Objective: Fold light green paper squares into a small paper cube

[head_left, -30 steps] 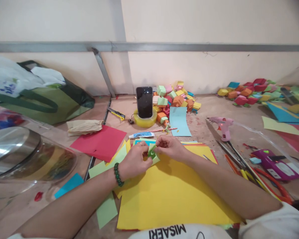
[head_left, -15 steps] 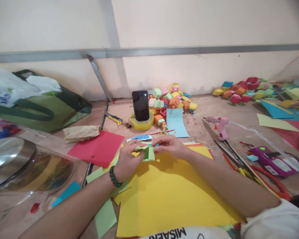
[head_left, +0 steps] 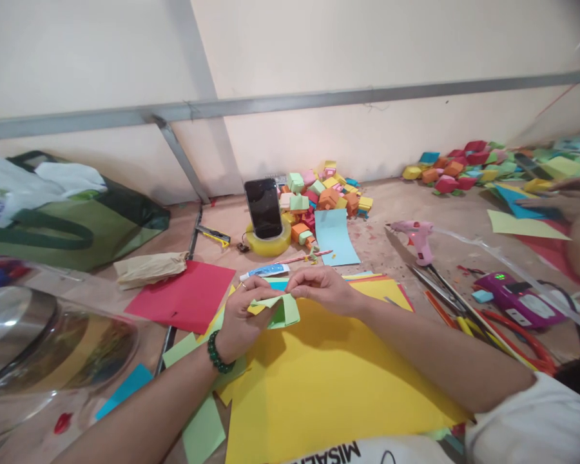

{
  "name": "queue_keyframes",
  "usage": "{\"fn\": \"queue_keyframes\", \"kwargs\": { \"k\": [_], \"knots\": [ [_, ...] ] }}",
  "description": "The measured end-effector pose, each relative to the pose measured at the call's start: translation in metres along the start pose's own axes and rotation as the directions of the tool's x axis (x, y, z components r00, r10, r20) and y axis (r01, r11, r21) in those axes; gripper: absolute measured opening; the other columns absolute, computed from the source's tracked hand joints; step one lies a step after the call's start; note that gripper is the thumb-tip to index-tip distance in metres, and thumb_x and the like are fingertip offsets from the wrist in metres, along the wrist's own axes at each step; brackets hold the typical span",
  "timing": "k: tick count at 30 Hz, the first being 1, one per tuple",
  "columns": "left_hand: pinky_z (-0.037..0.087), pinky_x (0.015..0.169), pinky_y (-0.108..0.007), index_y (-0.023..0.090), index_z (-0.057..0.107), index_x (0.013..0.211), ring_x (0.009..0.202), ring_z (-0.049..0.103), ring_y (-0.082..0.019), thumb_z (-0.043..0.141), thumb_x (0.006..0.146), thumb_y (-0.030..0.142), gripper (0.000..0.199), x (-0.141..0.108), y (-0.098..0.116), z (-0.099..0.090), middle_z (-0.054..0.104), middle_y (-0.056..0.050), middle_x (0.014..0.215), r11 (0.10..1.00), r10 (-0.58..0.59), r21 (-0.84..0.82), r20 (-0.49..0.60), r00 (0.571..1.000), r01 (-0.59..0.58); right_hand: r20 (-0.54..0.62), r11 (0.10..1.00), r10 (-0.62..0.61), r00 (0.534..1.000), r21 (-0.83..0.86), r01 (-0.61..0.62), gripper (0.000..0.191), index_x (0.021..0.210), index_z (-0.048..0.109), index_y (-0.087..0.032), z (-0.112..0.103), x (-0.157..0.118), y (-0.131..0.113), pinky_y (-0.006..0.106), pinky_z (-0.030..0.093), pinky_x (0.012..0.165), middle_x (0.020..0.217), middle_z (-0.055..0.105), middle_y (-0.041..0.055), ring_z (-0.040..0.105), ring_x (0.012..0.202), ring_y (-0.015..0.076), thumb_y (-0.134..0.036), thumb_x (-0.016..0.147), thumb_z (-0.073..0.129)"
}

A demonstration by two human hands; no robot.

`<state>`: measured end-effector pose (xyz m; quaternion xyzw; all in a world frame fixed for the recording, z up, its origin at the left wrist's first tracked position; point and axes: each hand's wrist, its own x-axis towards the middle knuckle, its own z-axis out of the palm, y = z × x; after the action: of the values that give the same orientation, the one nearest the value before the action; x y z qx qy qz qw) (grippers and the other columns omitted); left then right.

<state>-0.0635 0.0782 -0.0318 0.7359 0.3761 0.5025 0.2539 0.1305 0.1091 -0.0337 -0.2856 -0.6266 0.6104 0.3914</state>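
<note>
A small folded light-green paper piece (head_left: pixel 286 312) is between my two hands, its inner side facing me like an open box. My left hand (head_left: pixel 245 316), with a green bead bracelet, is closed on its left side. At its top edge, my right hand (head_left: pixel 321 290) pinches with thumb and finger. Both hands are just above a large yellow sheet (head_left: pixel 338 380). Light-green paper strips (head_left: pixel 203 428) lie beside and under my left wrist. Behind my hands are a blue glue tube (head_left: pixel 265 271) and a pencil (head_left: pixel 314 256).
A phone (head_left: pixel 263 207) leans upright in a tape roll (head_left: pixel 269 243), beside piled folded-paper cubes (head_left: pixel 328 196). To the right are a pink glue gun (head_left: pixel 418 238), scissors (head_left: pixel 437 287) and a purple power strip (head_left: pixel 519 301). Another person's hand (head_left: pixel 555 203) handles paper at far right. A clear jar (head_left: pixel 91 341) stands left.
The green paper has tilted and shows more of its inner side; my right fingers have shifted slightly left along its top edge. The other person's hand has come further into view. The camera view has turned slightly.
</note>
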Motion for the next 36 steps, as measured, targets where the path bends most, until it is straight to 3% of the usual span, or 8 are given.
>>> {"fn": "queue_keyframes", "kwargs": {
  "k": [6, 10, 14, 18, 22, 26, 31, 36],
  "knots": [
    [0.046, 0.058, -0.025, 0.019, 0.074, 0.082, 0.067, 0.057, -0.014, 0.063, 0.083, 0.036, 0.020, -0.001, 0.004, -0.003, 0.060, -0.003, 0.071, 1.000, 0.024, 0.010, 0.005, 1.000, -0.024, 0.050, 0.989, 0.084, 0.995, 0.117, -0.090, 0.031, 0.087, 0.062, -0.017, -0.001, -0.001, 0.001, 0.027, 0.051, 0.072, 0.078, 0.063, 0.0002, 0.060, 0.071, 0.0106, -0.043, 0.073, 0.073],
    [0.046, 0.058, -0.024, 0.021, 0.074, 0.086, 0.064, 0.056, -0.013, 0.064, 0.082, 0.031, 0.015, -0.005, 0.001, -0.003, 0.060, -0.002, 0.072, 0.994, 0.102, 0.048, -0.017, 0.995, -0.101, 0.086, 0.993, 0.083, 0.993, 0.072, -0.090, 0.040, 0.096, 0.060, -0.017, -0.001, -0.003, 0.000, 0.027, 0.051, 0.073, 0.087, 0.062, 0.0020, 0.060, 0.074, 0.0106, -0.039, 0.068, 0.077],
    [0.044, 0.056, -0.024, 0.022, 0.074, 0.092, 0.061, 0.054, -0.012, 0.063, 0.083, 0.029, 0.015, -0.009, -0.012, -0.001, 0.058, -0.001, 0.070, 0.991, 0.118, 0.072, -0.022, 0.993, -0.116, 0.051, 0.979, -0.006, 0.999, -0.203, 0.016, 0.037, 0.097, 0.058, -0.017, 0.005, -0.009, -0.008, 0.031, 0.051, 0.074, 0.093, 0.061, 0.0051, 0.060, 0.078, 0.0143, -0.037, 0.070, 0.073],
    [0.043, 0.057, -0.025, 0.021, 0.074, 0.083, 0.061, 0.052, -0.013, 0.062, 0.079, 0.021, 0.012, -0.007, -0.017, 0.004, 0.054, -0.001, 0.065, 0.987, 0.016, 0.158, 0.048, 0.999, -0.023, -0.003, 0.772, -0.197, 0.980, -0.616, 0.153, 0.023, 0.092, 0.058, -0.017, 0.016, -0.014, -0.012, 0.036, 0.048, 0.080, 0.094, 0.062, 0.0078, 0.059, 0.091, 0.0210, -0.022, 0.071, 0.067],
    [0.040, 0.054, -0.023, 0.018, 0.069, 0.065, 0.059, 0.051, -0.013, 0.056, 0.076, 0.015, 0.017, -0.001, -0.008, 0.009, 0.054, -0.001, 0.060, 0.982, -0.083, 0.181, 0.154, 0.985, 0.054, -0.010, 0.644, -0.301, 0.954, -0.740, 0.195, 0.010, 0.077, 0.059, -0.018, 0.019, -0.013, -0.004, 0.034, 0.047, 0.078, 0.084, 0.066, 0.0054, 0.061, 0.085, 0.0196, -0.010, 0.071, 0.059],
    [0.035, 0.050, -0.022, 0.017, 0.059, 0.052, 0.053, 0.046, -0.011, 0.050, 0.072, 0.013, 0.022, 0.003, 0.000, 0.007, 0.048, 0.002, 0.052, 0.969, -0.180, 0.210, 0.225, 0.958, 0.133, -0.046, 0.699, -0.262, 0.964, -0.697, 0.156, 0.013, 0.069, 0.062, -0.019, 0.011, -0.009, 0.004, 0.030, 0.047, 0.070, 0.074, 0.066, 0.0028, 0.062, 0.074, 0.0170, -0.008, 0.072, 0.058],
    [0.030, 0.051, -0.022, 0.018, 0.055, 0.052, 0.052, 0.041, -0.011, 0.044, 0.066, 0.007, 0.021, 0.004, 0.003, 0.005, 0.045, 0.003, 0.049, 0.955, -0.191, 0.280, 0.324, 0.927, 0.099, -0.013, 0.710, -0.223, 0.975, -0.688, 0.153, 0.011, 0.066, 0.064, -0.020, 0.007, -0.005, 0.009, 0.031, 0.047, 0.070, 0.075, 0.067, 0.0027, 0.062, 0.074, 0.0178, -0.010, 0.070, 0.066],
    [0.029, 0.054, -0.024, 0.016, 0.051, 0.051, 0.056, 0.041, -0.012, 0.044, 0.067, 0.005, 0.021, 0.002, 0.005, 0.006, 0.043, 0.002, 0.053, 0.935, -0.237, 0.339, 0.385, 0.892, 0.103, -0.052, 0.887, -0.204, 0.978, -0.432, 0.162, 0.014, 0.065, 0.067, -0.020, 0.009, -0.003, 0.003, 0.030, 0.049, 0.067, 0.072, 0.068, 0.0032, 0.062, 0.068, 0.0160, -0.028, 0.077, 0.069]
  ]
}}
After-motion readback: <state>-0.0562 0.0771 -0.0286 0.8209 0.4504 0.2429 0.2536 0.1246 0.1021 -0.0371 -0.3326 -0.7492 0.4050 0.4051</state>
